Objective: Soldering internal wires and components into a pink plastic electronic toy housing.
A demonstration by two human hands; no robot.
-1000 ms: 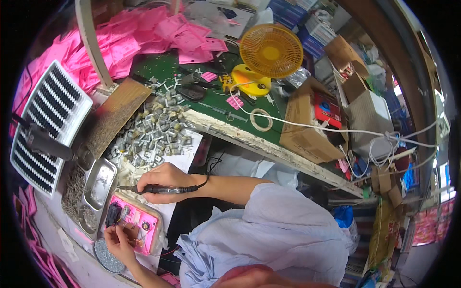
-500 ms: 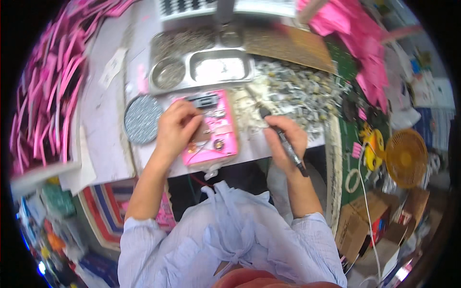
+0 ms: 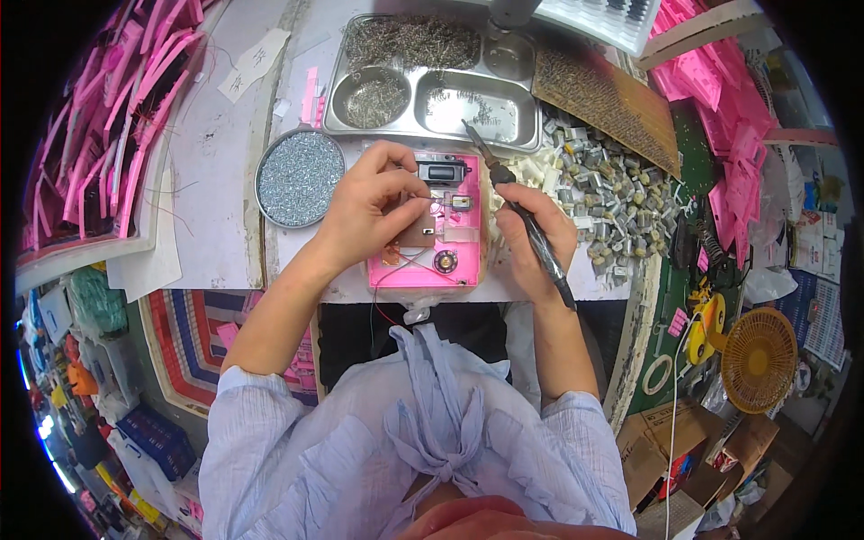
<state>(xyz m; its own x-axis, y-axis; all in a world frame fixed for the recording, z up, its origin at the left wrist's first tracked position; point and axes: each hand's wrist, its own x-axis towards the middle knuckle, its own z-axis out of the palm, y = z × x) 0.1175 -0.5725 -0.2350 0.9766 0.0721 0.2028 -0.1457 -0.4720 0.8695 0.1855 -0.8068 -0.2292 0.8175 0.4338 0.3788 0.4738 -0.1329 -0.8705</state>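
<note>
A pink plastic housing [image 3: 420, 272] lies on the table in front of me, holding a black-and-grey part [image 3: 443, 171], a small metal motor [image 3: 461, 202], a brown board, a round part [image 3: 445, 261] and thin wires. My left hand [image 3: 382, 200] rests over its left side, thumb and fingers pinched beside the motor; whatever they hold is too small to make out. My right hand [image 3: 540, 236], right of the housing, grips a black-handled screwdriver [image 3: 538, 243]. Its metal tip points away from me, over the near edge of a steel compartment tray [image 3: 337, 121] of small screws.
A round dish [image 3: 300, 177] of small metal pieces stands left of the housing. Many small motors [image 3: 621, 198] lie heaped at right, beside a brown board [image 3: 612, 103] covered with small pieces. Pink housings [image 3: 126, 117] are stacked at far left. An orange fan [image 3: 759, 355] stands at right.
The view has shifted and sharpened. The screwdriver tip now reaches the tray's edge, where before it was over the white parts below. The left hand stays pinched at the housing.
</note>
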